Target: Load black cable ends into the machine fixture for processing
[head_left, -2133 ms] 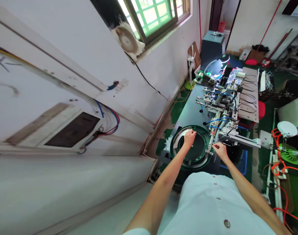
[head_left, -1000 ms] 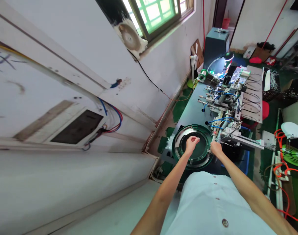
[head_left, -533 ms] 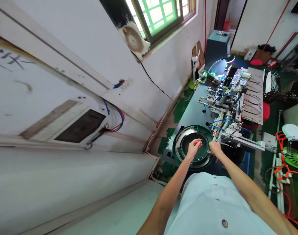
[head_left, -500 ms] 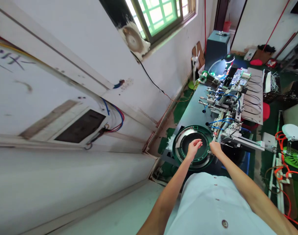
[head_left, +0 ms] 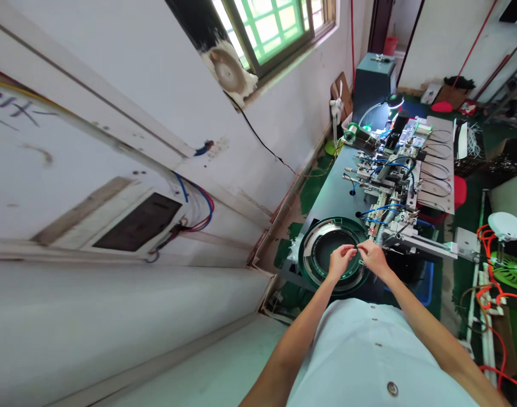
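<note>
Over the round green bowl feeder, my left hand and my right hand come together, fingertips nearly touching. Both are closed in a pinch around a tiny dark thing between them, too small to name. My right hand is above the bowl's right rim, beside the feed track. The machine, with metal slides, cylinders and blue air tubes, stands on the bench just beyond my hands.
A lit lamp and a grey cabinet stand at the bench's far end. White wall lies close on the left. To the right are a white round dish, orange hoses and a green fan.
My right hand has moved slightly left and my left hand slightly right, so their fingertips now meet above the bowl. My left fingers have closed into a pinch.
</note>
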The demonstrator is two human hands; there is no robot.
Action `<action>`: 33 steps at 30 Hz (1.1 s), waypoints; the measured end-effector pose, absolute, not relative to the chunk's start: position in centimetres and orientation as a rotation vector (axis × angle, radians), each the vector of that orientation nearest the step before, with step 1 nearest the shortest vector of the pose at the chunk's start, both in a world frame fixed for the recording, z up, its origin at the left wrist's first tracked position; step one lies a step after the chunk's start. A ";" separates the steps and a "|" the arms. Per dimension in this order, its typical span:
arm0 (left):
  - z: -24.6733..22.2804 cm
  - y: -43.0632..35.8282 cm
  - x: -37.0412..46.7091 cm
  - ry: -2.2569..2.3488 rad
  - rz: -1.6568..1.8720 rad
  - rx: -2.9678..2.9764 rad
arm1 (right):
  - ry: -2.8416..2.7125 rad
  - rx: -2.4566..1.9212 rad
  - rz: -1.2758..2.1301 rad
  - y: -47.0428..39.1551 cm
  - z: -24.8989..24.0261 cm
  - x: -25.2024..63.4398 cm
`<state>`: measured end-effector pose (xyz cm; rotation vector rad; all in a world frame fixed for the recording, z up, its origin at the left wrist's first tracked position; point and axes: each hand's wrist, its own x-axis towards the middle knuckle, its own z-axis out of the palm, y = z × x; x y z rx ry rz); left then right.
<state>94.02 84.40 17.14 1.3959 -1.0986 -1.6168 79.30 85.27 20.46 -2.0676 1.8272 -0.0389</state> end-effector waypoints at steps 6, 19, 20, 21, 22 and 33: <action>16.5 85.5 92.5 -1.405 -1.508 1.503 | 1.784 -2.121 -0.017 86.3 20.7 80.2; 14.4 77.6 93.9 -2.298 -0.724 1.643 | 2.059 -1.760 0.013 86.7 17.3 75.0; 14.1 77.2 94.1 -2.362 -0.691 1.597 | 2.043 -1.747 0.011 86.9 17.0 74.8; 13.9 76.8 94.2 -2.420 -0.664 1.549 | 2.024 -1.738 0.012 87.1 16.7 74.7; 13.6 76.4 94.4 -2.471 -0.646 1.500 | 2.003 -1.734 0.018 87.2 16.4 74.8; 13.4 74.2 95.3 -2.491 -0.801 1.254 | 1.919 -1.846 0.237 85.5 14.8 77.4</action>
